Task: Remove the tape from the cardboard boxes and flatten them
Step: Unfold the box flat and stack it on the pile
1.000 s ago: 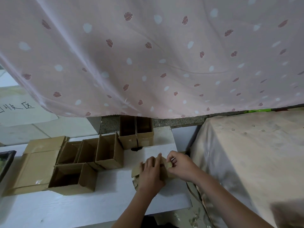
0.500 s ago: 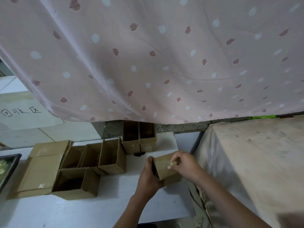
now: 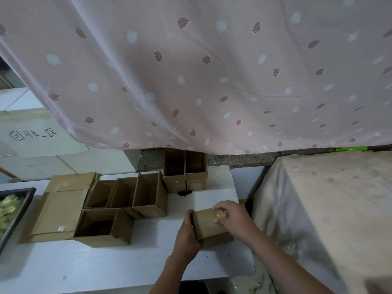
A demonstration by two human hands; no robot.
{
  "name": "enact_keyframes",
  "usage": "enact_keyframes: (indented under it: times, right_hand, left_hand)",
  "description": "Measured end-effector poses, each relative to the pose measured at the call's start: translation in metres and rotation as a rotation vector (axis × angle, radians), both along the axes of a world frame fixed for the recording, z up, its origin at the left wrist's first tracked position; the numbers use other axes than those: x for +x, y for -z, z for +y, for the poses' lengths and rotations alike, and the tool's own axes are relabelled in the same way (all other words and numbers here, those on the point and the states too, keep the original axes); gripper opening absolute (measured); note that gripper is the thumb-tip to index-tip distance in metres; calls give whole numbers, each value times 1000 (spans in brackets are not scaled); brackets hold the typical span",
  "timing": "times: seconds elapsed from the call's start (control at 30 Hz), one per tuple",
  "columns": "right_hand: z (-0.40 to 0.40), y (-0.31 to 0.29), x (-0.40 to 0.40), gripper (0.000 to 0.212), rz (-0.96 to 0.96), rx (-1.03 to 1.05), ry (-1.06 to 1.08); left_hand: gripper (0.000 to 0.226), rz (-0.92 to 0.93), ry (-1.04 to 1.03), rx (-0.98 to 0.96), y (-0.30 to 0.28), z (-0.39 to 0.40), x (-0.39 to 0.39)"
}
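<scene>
A person is standing at a white table (image 3: pixel 89 264). Their left hand (image 3: pixel 187 231) is gripping the left side of a small closed box (image 3: pixel 209 227) near the table's right edge. The right hand (image 3: pixel 233 215) is resting on the box's top, fingers curled and pinching a crumpled bit of tape (image 3: pixel 220 215). Several open boxes (image 3: pixel 148 194) are standing further left beside flattened cardboard (image 3: pixel 57 211). A pink curtain (image 3: pixel 212 71) is hanging behind.

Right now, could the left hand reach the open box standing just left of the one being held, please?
Probably yes: bare white table lies between the left hand and that open box, but the hand's grip is on the held box and must let go first.
</scene>
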State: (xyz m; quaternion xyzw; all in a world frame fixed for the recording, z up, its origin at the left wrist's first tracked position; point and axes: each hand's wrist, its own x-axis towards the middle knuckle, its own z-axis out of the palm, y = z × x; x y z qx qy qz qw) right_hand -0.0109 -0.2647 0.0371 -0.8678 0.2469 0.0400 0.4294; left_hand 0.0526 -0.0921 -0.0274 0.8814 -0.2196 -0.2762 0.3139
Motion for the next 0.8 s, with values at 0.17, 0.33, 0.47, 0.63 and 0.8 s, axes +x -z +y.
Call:
enact_keyframes:
  times: [0.17, 0.33, 0.47, 0.63, 0.8]
  right_hand:
    - [-1, 5, 5, 38, 80, -55, -52]
    - [-1, 10, 0, 40, 151, -42, -131]
    - [2, 7, -7, 19, 128, -82, -127]
    - [0, 4, -9, 25, 97, -137, -58]
    - [-1, 8, -12, 54, 70, -67, -70]
  left_hand:
    - [98, -67, 62, 71, 2, 1, 1]
    - [106, -268, 179, 176, 8, -5, -4]
    - [99, -326, 207, 202, 14, -20, -11]
    - [91, -395, 233, 323, 22, -24, -13]
    - [91, -435, 264, 359, 25, -23, -19]
